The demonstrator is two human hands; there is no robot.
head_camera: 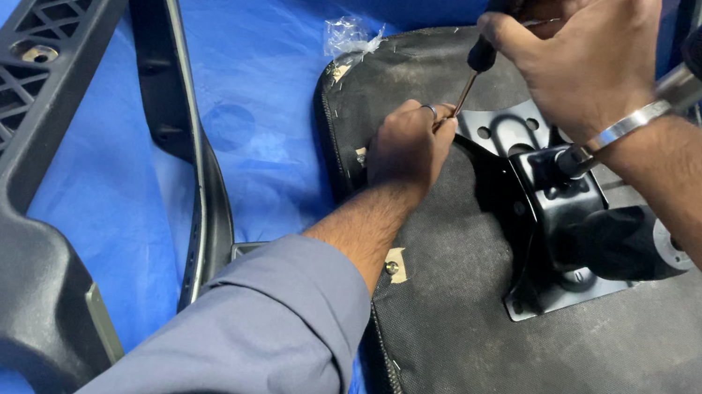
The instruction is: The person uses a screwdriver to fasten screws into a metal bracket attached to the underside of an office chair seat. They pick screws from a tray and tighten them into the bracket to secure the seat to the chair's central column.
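My right hand (580, 50) grips the black handle of a screwdriver (491, 30), held nearly upright with its tip down at the corner of a black metal mounting plate (544, 291). My left hand (410, 143) rests on the upturned chair seat (553, 354), fingers pinched around the screwdriver's tip at the plate's edge; whether a screw is between them is hidden. The plate carries a tilt mechanism (584, 226) with a silver lever (629, 125) ending in a black grip.
A black plastic armrest frame (4, 168) with lattice ribs lies at the left on the blue tarp (266, 78). A scrap of clear plastic wrap (349, 35) sits by the seat's far edge. A metal insert (396, 266) shows in the seat fabric.
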